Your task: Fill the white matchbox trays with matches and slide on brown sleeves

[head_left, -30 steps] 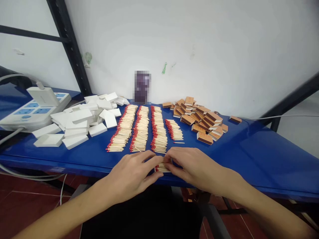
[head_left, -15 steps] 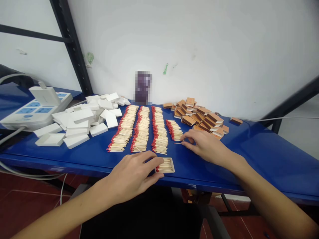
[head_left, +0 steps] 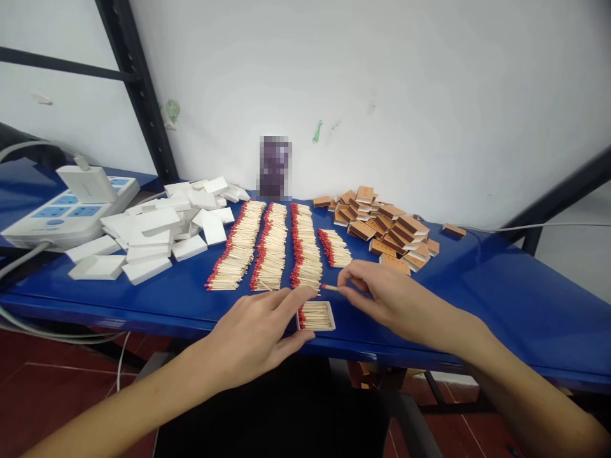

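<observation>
My left hand (head_left: 260, 331) steadies a white matchbox tray (head_left: 333, 318) near the table's front edge, thumb at the near side and index finger at the far side. Inside the tray lies a layer of red-headed matches (head_left: 316, 315). Between thumb and fingertips my right hand (head_left: 398, 302) pinches a single match (head_left: 329, 287), its red head pointing left, just beyond the tray's far right corner. Behind it is a short row of matches (head_left: 335, 248). Three longer match rows stretch back over the table, the nearest row (head_left: 307, 254) just beyond the tray.
White empty trays (head_left: 157, 229) are heaped on the left, beside a power strip (head_left: 71, 210) with a charger. Brown matchbox sleeves (head_left: 386, 226) form a pile at the back right. One sleeve (head_left: 454, 230) lies apart. A blurred purple object (head_left: 275, 168) leans against the wall.
My right hand has drawn a match from the short row toward me and slightly left, closer to the tray. My left index finger has lifted off the matches to the tray's far side.
</observation>
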`<state>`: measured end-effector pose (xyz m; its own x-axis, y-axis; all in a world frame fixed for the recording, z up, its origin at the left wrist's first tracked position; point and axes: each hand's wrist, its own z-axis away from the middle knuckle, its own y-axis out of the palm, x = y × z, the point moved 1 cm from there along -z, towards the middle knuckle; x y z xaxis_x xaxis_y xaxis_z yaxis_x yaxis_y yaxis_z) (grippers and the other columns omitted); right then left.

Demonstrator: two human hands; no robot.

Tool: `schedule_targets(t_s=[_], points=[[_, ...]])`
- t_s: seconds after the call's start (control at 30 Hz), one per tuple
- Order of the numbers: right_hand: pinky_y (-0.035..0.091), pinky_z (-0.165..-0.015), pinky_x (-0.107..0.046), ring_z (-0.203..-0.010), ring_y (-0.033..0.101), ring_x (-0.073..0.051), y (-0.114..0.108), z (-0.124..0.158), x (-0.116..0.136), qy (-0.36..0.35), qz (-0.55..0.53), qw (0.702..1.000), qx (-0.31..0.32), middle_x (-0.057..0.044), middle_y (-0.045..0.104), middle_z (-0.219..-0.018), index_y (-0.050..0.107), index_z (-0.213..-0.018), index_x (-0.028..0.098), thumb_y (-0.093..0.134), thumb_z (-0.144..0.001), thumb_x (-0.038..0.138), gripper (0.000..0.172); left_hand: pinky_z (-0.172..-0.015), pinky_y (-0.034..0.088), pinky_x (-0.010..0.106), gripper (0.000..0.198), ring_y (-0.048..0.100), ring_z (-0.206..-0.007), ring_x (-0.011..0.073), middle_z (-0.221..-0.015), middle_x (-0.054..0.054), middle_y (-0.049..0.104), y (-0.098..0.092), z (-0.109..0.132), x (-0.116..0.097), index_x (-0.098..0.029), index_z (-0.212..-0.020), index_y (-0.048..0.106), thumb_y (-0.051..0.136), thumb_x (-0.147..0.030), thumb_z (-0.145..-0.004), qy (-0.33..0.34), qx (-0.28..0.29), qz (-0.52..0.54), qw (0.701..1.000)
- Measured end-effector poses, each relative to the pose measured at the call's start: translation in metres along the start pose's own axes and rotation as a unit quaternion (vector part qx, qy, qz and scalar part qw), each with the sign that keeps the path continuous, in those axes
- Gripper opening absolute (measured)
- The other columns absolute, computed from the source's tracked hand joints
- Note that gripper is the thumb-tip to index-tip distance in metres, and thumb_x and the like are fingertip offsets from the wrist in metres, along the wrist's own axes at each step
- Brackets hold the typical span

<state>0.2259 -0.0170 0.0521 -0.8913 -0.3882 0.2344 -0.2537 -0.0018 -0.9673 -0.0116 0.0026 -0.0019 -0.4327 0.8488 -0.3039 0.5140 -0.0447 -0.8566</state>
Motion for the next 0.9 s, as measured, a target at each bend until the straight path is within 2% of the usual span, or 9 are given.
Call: schedule_targets(t_s=[0.13,0.27,0.37,0.53,0.67,0.9], points=[[0.036,-0.059,-0.025,-0.067,0.055,-0.014,0.010,0.002,0.028,-0.054,0.004,0.998,0.019,-0.001,0.061,-0.082,0.057,-0.089,0.019,0.048,-0.098,0.024,0.014,-0.075,0.059,0.038,0.039,0.071,-0.093,0.0246,-0.116,0.005,0.068,-0.001,-0.001,0.000,-0.026,-0.131,0.038,0.055,-0.038,-0.098,0.006,0.004,0.005,1.000],[0.036,-0.058,-0.025,-0.066,0.056,-0.014,0.014,0.001,0.034,-0.058,0.013,0.998,0.023,-0.001,0.063,-0.080,0.058,-0.084,0.019,0.051,-0.097,0.025,0.016,-0.071,0.058,0.036,0.030,0.070,-0.087,0.0224,-0.108,0.003,0.067,-0.002,-0.003,-0.001,-0.026,-0.127,0.045,0.052,-0.036,-0.099,0.010,0.024,-0.010,1.000],[0.037,-0.060,-0.025,-0.068,0.058,-0.014,0.004,0.000,0.022,-0.035,0.009,0.999,-0.004,0.000,0.064,-0.078,0.061,-0.086,0.021,0.052,-0.096,0.025,0.014,-0.071,0.057,0.035,0.027,0.070,-0.086,0.0218,-0.107,0.002,0.067,-0.002,-0.003,-0.001,-0.026,-0.124,0.049,0.052,-0.037,-0.099,0.018,0.021,-0.016,1.000],[0.038,-0.062,-0.029,-0.071,0.060,-0.018,-0.007,-0.011,-0.020,0.043,0.091,0.993,-0.058,-0.004,0.068,-0.080,0.067,-0.087,0.019,0.051,-0.094,0.027,0.019,-0.073,0.057,0.035,0.027,0.070,-0.089,0.0225,-0.110,0.004,0.067,0.000,-0.001,-0.001,-0.024,-0.122,0.051,0.052,-0.036,-0.099,0.020,0.012,-0.020,1.000],[0.039,-0.064,-0.030,-0.074,0.061,-0.020,-0.001,-0.021,-0.043,0.065,0.113,0.991,-0.041,-0.006,0.069,-0.083,0.070,-0.090,0.019,0.049,-0.095,0.030,0.024,-0.076,0.058,0.037,0.027,0.070,-0.091,0.0229,-0.111,0.005,0.067,-0.001,-0.001,0.000,-0.023,-0.123,0.052,0.053,-0.035,-0.099,0.020,0.012,-0.016,1.000],[0.037,-0.063,-0.028,-0.070,0.060,-0.018,0.006,-0.024,-0.048,0.079,0.072,0.994,-0.022,-0.004,0.069,-0.078,0.068,-0.086,0.020,0.052,-0.093,0.032,0.022,-0.076,0.058,0.037,0.026,0.070,-0.090,0.0224,-0.110,0.005,0.067,-0.001,-0.002,-0.001,-0.023,-0.122,0.053,0.053,-0.035,-0.099,0.021,0.013,-0.009,1.000]])
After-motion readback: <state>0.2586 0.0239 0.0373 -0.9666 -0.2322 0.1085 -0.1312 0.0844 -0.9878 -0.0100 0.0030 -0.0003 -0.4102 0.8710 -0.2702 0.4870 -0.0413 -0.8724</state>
